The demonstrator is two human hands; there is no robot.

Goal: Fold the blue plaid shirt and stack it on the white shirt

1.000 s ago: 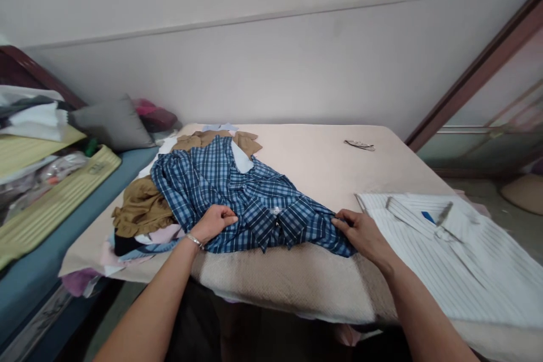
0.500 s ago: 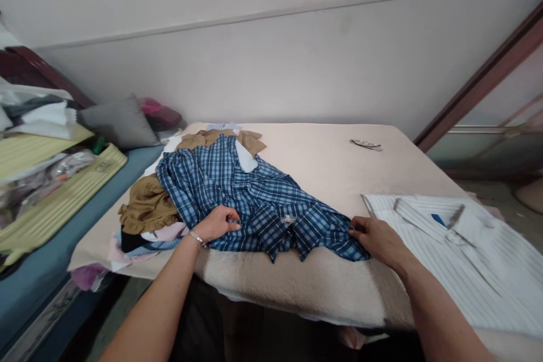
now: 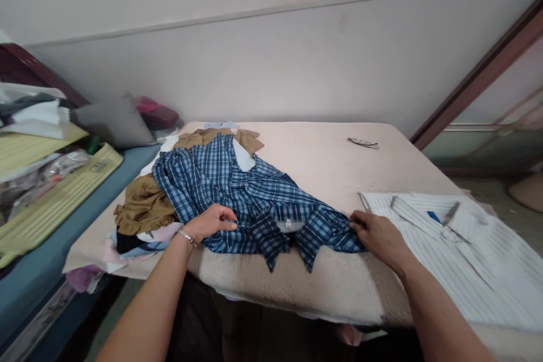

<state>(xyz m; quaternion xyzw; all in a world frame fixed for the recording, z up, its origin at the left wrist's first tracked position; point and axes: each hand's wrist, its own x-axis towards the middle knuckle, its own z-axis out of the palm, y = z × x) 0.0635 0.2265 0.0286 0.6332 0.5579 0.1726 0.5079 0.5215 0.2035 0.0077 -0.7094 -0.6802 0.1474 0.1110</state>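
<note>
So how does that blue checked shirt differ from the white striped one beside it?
The blue checked shirt is dark and plaid, the white striped shirt pale with thin lines. The checked one lies rumpled over a heap of clothes, gripped by both hands; the striped one lies flat, smooth and untouched. Both are collared and lie on the same table.

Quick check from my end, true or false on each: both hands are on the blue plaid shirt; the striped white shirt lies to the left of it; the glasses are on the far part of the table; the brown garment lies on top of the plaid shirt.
1. Both hands, left hand and right hand, grip the blue plaid shirt: true.
2. The striped white shirt lies left of it: false, it lies to the right.
3. The glasses rest on the far part of the table: true.
4. The brown garment lies on top of the plaid shirt: false, it lies partly beneath it.
</note>
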